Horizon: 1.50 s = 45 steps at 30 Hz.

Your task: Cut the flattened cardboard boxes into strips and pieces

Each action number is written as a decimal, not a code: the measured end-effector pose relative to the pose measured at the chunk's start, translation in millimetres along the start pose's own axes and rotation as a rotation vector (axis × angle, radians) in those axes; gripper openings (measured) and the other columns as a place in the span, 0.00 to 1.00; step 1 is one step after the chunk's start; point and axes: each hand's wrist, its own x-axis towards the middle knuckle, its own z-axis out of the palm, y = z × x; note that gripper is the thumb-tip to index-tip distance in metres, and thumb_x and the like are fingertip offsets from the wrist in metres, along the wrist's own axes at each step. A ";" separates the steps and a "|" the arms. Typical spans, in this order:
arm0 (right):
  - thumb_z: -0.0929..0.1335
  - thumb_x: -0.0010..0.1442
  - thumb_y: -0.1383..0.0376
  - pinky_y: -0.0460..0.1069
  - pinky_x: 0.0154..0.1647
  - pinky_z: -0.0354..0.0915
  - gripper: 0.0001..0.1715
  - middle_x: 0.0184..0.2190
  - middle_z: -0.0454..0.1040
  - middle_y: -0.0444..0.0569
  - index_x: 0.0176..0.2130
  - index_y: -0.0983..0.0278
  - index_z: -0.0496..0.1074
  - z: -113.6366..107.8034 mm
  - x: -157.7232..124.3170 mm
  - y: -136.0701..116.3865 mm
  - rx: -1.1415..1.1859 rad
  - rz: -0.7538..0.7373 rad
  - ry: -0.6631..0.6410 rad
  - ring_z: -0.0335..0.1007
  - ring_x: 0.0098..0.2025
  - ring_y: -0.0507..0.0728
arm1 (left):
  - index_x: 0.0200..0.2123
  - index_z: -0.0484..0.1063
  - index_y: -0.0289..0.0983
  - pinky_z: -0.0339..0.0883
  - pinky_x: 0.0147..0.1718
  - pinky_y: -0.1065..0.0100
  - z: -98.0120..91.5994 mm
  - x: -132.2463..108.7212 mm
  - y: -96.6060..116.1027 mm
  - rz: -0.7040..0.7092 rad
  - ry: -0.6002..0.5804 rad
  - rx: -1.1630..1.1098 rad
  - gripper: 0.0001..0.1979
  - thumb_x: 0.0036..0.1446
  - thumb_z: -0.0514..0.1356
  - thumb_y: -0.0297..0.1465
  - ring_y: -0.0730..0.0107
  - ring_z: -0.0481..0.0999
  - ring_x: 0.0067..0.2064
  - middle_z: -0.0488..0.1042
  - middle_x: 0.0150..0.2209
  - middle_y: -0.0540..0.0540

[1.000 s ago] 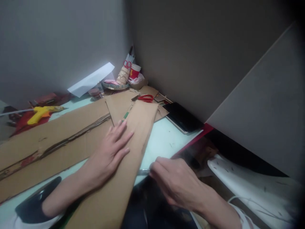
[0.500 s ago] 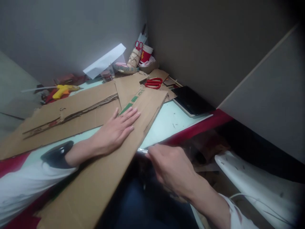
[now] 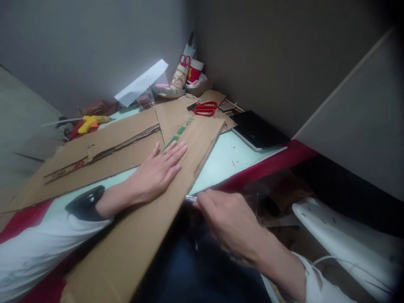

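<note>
A long brown cardboard sheet (image 3: pixel 139 235) with green print slants from the front left up across the table. My left hand (image 3: pixel 158 172) lies flat on it, fingers stretched out and palm down. At the sheet's right edge, my right hand (image 3: pixel 225 219) is closed around a silver utility knife (image 3: pixel 190 198). Only the knife's metal front shows, touching or very near the cardboard edge; my fingers cover the rest. Red-handled scissors (image 3: pixel 205 108) rest at the sheet's far end.
Another cardboard piece (image 3: pixel 126 153) with a torn strip lies to the left, a yellow glue gun (image 3: pixel 91 123) behind it. A black tablet-like object (image 3: pixel 260 130) sits at the right. At the back stand a red cup (image 3: pixel 194 72) and folded white paper (image 3: pixel 142 84). A white chair-like surface (image 3: pixel 341 235) is lower right.
The whole view has shifted slightly, so things appear a little farther right. Both hands keep nearly the same place on and beside the cardboard, with the knife still at its edge.
</note>
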 end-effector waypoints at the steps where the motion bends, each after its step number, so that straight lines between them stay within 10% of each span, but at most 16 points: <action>1: 0.59 0.71 0.69 0.52 0.25 0.46 0.16 0.25 0.66 0.46 0.32 0.65 0.69 1.5 -0.4 0.5 0.012 -0.016 0.015 0.59 0.25 0.55 | 0.72 0.42 0.40 0.28 0.70 0.48 -0.4 -0.1 0.1 -0.003 -0.004 0.001 0.29 0.72 0.36 0.41 0.69 0.39 0.74 0.42 0.74 0.52; 45: 0.59 0.72 0.65 0.48 0.25 0.49 0.18 0.24 0.65 0.43 0.31 0.64 0.68 6.7 -24.1 -8.0 0.147 0.096 0.023 0.56 0.22 0.51 | 0.71 0.45 0.35 0.20 0.68 0.45 -1.3 -0.6 11.4 0.056 0.027 0.120 0.29 0.71 0.35 0.38 0.67 0.41 0.73 0.45 0.73 0.44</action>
